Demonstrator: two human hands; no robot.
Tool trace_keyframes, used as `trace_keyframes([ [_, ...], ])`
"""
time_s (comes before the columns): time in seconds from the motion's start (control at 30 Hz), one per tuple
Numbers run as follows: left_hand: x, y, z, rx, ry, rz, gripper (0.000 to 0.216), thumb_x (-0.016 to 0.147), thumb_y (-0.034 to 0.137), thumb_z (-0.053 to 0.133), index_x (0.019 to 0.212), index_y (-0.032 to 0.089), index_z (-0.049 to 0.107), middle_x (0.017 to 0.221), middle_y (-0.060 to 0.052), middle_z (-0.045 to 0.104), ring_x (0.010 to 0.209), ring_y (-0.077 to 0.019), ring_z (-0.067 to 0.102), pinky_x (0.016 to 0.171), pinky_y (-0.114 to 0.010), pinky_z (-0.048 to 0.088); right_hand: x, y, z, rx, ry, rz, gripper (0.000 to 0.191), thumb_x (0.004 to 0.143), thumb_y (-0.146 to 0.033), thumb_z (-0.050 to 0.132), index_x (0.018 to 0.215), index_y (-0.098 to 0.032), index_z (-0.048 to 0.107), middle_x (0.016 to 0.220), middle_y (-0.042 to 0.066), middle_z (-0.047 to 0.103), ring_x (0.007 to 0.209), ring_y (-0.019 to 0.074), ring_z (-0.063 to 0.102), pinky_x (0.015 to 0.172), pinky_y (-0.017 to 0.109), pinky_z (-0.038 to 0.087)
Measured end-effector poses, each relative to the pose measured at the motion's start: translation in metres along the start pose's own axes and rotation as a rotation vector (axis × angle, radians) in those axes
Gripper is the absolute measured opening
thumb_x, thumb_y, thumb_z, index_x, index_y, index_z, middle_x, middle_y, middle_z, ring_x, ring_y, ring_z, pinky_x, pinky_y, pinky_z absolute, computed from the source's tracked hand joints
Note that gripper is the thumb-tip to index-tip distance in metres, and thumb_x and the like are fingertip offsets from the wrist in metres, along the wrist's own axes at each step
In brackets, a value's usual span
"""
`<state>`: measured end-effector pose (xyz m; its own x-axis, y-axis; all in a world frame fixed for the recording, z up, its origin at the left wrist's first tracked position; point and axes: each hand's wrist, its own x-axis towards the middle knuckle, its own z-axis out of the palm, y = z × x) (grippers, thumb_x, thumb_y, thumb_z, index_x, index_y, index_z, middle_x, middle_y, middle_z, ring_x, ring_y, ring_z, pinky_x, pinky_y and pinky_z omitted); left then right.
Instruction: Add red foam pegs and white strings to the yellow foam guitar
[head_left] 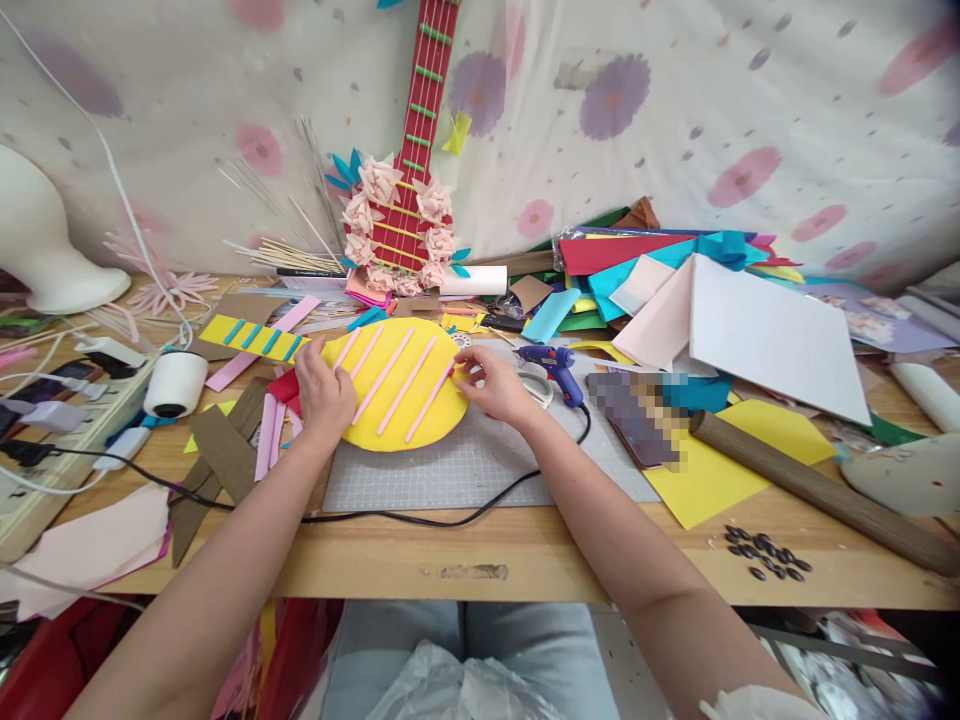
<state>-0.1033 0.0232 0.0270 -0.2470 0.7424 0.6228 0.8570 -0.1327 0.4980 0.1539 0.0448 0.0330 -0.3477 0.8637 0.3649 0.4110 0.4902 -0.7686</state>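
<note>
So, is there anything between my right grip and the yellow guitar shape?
Nothing visible: your right grip is at the right edge of the yellow guitar shape. The purple glue gun lies farther right, outside that space.

Pink-striped, blue-barred yellow guitar (400, 388)

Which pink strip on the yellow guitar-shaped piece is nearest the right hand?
The rightmost strip: its upper end lies beside the right hand, while the others sit farther left, toward the left hand.
</note>
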Motion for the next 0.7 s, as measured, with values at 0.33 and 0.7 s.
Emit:
trace_keyframes([
  [0.33, 0.035, 0.044, 0.006, 0.195, -0.607, 0.268, 0.038, 0.087, 0.026, 0.032, 0.115, 0.015, 0.056, 0.124, -0.011, 0.055, 0.121, -0.0229, 0.045, 0.109, -0.043, 0.025, 0.019, 0.002, -0.003, -0.048, -0.006, 0.124, 0.021, 0.078, -0.022, 0.055, 0.099, -0.018, 0.059, 0.092, 0.004, 0.063, 0.075, 0.0119, 0.058, 0.072, 0.027, 0.048],
  [0.7, 0.014, 0.067, 0.028, 0.312, -0.866, 0.440, 0.047, 0.092, 0.041, 0.027, 0.132, 0.027, 0.047, 0.145, -0.008, 0.035, 0.137, -0.0259, 0.025, 0.110, -0.050, 0.018, 0.043, -0.008, -0.012, -0.411, -0.255, -0.048, 0.019, 0.084, -0.017, 0.052, 0.100, -0.017, 0.060, 0.093, 0.005, 0.065, 0.084, 0.0139, 0.056, 0.076, 0.026, 0.040],
])
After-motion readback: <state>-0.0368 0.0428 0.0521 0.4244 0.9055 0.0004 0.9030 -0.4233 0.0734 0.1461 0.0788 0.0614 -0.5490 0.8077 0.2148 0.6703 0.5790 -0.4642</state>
